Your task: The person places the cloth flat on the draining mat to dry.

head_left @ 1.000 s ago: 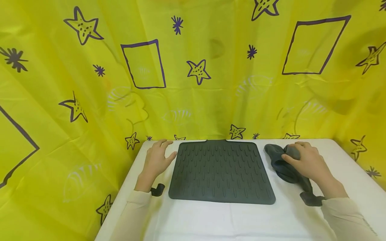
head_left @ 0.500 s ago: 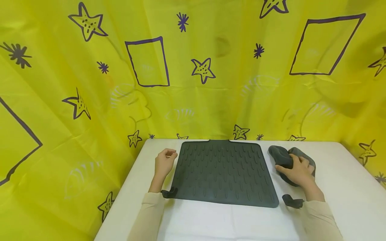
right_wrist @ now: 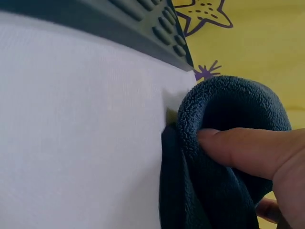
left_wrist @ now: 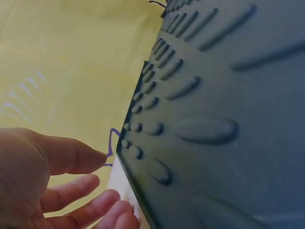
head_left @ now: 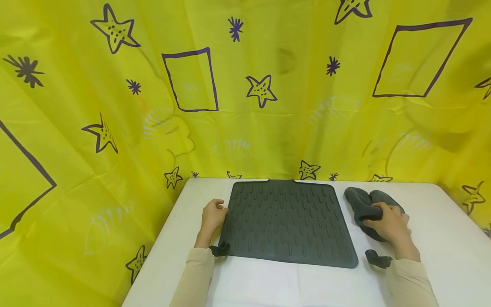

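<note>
A dark grey terry cloth (head_left: 356, 201), folded and bunched, lies on the right of the white table. My right hand (head_left: 393, 225) grips it; in the right wrist view the thumb (right_wrist: 248, 148) presses into a rounded fold of the cloth (right_wrist: 202, 195). To its left lies a dark grey rubber drying mat (head_left: 285, 221) with raised elongated ridges. My left hand (head_left: 212, 217) is beside the mat's left edge, fingers loosely bent. Nothing is between the thumb and fingers of the left hand (left_wrist: 62, 167) in the left wrist view, and the mat (left_wrist: 257, 105) rises close by.
A white-covered table (head_left: 268, 283) carries the mat and cloth. Behind and to the left hangs a yellow curtain (head_left: 245, 128) with stars and rectangles drawn on it, meeting the table's back edge. Black wrist camera mounts (head_left: 220, 249) stick out inward from both sleeves.
My right hand has gone from resting over the cloth to gripping a fold of it, and the cloth's shape has shifted. My left hand has moved slightly right and nearer, its fingers more bent.
</note>
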Demonstrator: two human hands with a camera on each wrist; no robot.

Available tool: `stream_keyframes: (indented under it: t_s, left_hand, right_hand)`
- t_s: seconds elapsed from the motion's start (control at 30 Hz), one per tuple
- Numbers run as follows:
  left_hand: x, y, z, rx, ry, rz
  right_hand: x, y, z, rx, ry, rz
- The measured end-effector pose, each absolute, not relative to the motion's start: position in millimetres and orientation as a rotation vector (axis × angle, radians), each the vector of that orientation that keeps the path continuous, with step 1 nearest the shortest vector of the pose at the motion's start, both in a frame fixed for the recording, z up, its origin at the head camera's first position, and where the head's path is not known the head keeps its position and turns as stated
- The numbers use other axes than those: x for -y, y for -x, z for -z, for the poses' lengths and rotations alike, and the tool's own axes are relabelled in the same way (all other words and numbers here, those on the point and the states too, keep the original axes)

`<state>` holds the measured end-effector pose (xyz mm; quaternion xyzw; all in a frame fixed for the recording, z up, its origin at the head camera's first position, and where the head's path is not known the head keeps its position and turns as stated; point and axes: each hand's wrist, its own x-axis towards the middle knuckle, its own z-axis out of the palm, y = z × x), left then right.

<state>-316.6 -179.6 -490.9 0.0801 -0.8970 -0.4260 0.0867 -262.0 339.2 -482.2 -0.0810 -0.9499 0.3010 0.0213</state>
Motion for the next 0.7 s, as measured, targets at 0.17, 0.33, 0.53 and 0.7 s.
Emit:
stream_keyframes:
  t_s: [0.17,0.33,0.53,0.7]
  left_hand:
    - [182.8,317.2,493.2,2.686,-0.242,1.199]
    - [181.0,318.2,492.5,2.738,-0.177,1.139]
    - [178.3,314.7,491.8,2.782,-0.177,1.063]
    - [175.3,313.2,491.6,2.778,-0.17,1.035]
  right_hand:
    - [-338.9,263.1,482.4,2.955,0.247,-0.877]
    - [-340.6,262.7,482.2,2.94,0.196,-0.809]
    - [-339.6,263.2,479.1,2.958,0.171,-0.781]
    - [-340.8,261.1,477.3,2.934,0.195,-0.737]
